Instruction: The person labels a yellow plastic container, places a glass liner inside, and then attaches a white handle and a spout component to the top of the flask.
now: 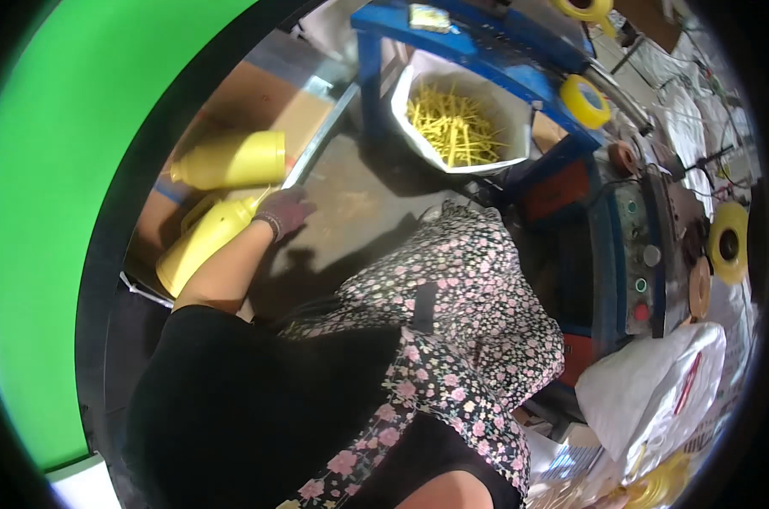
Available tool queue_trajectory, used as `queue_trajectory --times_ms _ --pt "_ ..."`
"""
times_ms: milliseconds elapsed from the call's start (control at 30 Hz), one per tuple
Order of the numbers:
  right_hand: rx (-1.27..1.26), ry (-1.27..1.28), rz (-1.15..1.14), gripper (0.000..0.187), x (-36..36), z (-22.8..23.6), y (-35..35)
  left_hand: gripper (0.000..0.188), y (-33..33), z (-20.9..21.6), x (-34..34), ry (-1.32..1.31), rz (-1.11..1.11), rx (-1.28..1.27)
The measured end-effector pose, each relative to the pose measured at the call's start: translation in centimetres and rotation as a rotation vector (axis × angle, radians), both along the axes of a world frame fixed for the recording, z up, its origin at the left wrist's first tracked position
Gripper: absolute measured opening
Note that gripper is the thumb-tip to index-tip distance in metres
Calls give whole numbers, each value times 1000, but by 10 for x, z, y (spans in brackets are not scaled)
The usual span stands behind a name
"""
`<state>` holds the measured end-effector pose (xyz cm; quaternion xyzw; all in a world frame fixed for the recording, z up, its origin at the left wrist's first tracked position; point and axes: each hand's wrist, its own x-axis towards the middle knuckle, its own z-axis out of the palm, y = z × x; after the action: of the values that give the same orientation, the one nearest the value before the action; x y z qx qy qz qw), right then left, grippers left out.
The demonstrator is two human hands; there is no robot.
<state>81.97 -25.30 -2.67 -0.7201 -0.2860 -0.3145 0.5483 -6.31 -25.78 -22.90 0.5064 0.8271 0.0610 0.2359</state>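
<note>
In the head view, a white sack point(516, 131) of yellow strips point(454, 127) stands near a blue frame point(494, 66). In the bin point(304, 114), beside another, a yellow flask point(208, 242) slants, spout up-right toward the gloved left hand point(285, 212); I cannot tell either hand's finger state.

Yellow jug point(236, 159): smooth plastic, soft sheen; second yellow jug point(208, 242) alike. Glove point(287, 212): matt knitted cloth. Apron point(465, 301): printed cloth, creased, matt. Sleeve point(210, 373): plain matt cloth. Sack point(639, 386): crumpled, plastic-looking, faint gloss. Bench frame point(369, 64): painted metal, worn. Tape roll point(581, 106): glossy plastic. Carton point(304, 119): matt cardboard.
</note>
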Motion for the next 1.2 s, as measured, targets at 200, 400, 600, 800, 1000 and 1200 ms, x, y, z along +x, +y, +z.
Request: queue_trajectory --times_ms 200,400,600,800,1000,1200 --pt "-159 -31 25 34 -32 -14 15 49 -43 -20 -42 125 494 39" --pt "-263 -39 36 35 -44 -18 11 37 -78 -3 -75 291 403 6" --pt "-318 -74 78 37 -47 -17 27 56 -226 -155 -182 161 763 -474" --pt "-442 -77 171 39 -19 -39 17 62 -267 -203 -220 -463 753 23" --pt "-615 40 141 36 -139 -42 28 92 -241 -97 -179 -332 772 -9" --pt "-379 353 418 36 -123 -96 13 85 -198 -23 -187 -54 649 -335"
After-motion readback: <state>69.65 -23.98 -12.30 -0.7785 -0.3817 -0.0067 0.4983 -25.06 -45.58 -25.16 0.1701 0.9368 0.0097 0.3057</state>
